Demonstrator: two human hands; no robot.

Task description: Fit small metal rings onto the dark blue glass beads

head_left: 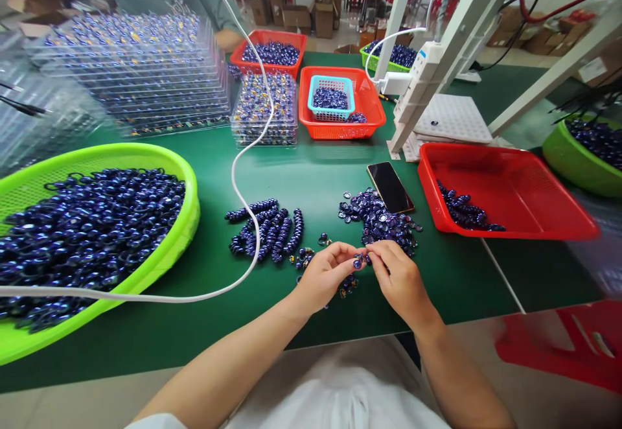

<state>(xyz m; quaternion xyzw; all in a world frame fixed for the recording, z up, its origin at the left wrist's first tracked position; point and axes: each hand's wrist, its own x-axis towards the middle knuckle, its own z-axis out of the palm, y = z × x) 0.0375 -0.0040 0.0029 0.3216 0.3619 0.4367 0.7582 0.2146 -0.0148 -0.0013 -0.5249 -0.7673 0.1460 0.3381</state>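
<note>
Head view, looking down on the green table.

- Left hand and right hand meet near the table's front edge, about 6 o'clock from picture centre. The fingertips of both are drawn together and pinch one small blue piece between them, just above the table. Which hand carries it more, I cannot tell.
- Loose pile of like blue pieces at 12 o'clock from the hands, close by. A few strays lie under the left hand.
- Stacked rows of the same pieces at 10 o'clock from the hands, lying side by side.
- Dark phone face up at 12 o'clock, touching the far edge of the pile.
- Red tray at 2 o'clock, with a small heap of blue pieces in its left part.
- Green basket at 9 o'clock, heaped with blue pieces. A white cable crosses its front rim and runs up the table.
- Orange basket far off at 12 o'clock, with a small blue basket in it.
- Clear tray stacks just left of it.
</note>
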